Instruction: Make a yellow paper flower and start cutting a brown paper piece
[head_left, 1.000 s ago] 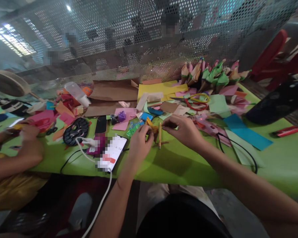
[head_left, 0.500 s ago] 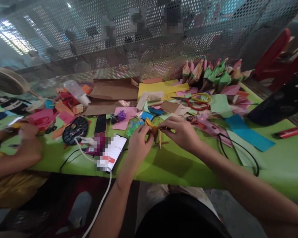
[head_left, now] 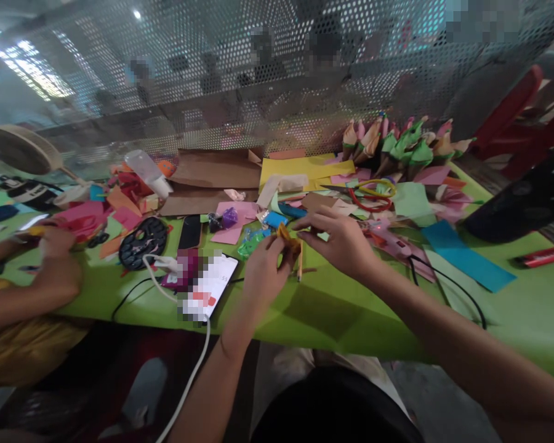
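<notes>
My left hand [head_left: 268, 264] pinches a small folded piece of orange-yellow paper [head_left: 290, 240] between thumb and fingers. Just right of the paper is my right hand [head_left: 335, 237], its fingers bent and slightly apart, with nothing visible in them. A thin yellow pencil-like stick [head_left: 300, 266] lies on the green tabletop below the paper. Behind my left hand are a bright green plastic wrapper [head_left: 252, 245] and a small blue packet [head_left: 276, 219]. A pink glue gun [head_left: 399, 246] with a black cord lies to the right of my right hand.
Scissors [head_left: 372, 195], brown paper [head_left: 216, 169] and yellow paper [head_left: 305, 169] lie at the back. Paper cones [head_left: 406, 144] stand back right near a dark bottle [head_left: 521, 200]. A phone [head_left: 211, 286] with a white cable is at left. A co-worker's arm [head_left: 55, 271] rests farther left.
My right hand's fingertips have come slightly away from the orange-yellow paper. My left hand still holds it, now tilted a little differently. The whole view has shifted slightly.
</notes>
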Available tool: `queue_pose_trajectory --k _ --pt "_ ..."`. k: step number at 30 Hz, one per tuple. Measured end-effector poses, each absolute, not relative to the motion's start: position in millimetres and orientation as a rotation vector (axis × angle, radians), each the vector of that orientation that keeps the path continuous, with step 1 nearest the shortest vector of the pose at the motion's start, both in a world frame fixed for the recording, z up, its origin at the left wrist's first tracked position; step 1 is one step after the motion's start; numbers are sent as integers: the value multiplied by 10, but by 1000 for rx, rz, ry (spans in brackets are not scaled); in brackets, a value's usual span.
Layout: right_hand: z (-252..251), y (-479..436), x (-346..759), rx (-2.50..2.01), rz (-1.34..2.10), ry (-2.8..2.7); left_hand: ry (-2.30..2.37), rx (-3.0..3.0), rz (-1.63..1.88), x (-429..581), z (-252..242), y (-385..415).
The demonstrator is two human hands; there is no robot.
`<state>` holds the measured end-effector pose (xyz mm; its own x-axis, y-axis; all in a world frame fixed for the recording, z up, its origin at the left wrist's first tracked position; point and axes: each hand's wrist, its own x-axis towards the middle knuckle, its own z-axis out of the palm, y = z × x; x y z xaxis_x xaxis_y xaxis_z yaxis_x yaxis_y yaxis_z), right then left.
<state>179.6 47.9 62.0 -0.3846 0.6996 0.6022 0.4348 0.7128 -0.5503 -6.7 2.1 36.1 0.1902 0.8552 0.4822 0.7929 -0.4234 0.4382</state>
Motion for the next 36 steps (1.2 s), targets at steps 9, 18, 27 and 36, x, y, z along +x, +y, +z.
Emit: queue_pose_trajectory --k 9,18,27,36 --pt "897 844 1378 -848 575 -2039 1681 2318 973 -12 379 12" --pt "1212 -147 2142 -485 1251 -2427 1615 2299 1088 -90 375 -50" --pt "764 287 2050 -1188 589 -2236 1667 2309 1011 -29 436 -94" --pt "786 428 1793 -1286 477 -2285 1682 2343 951 -16 458 -93"
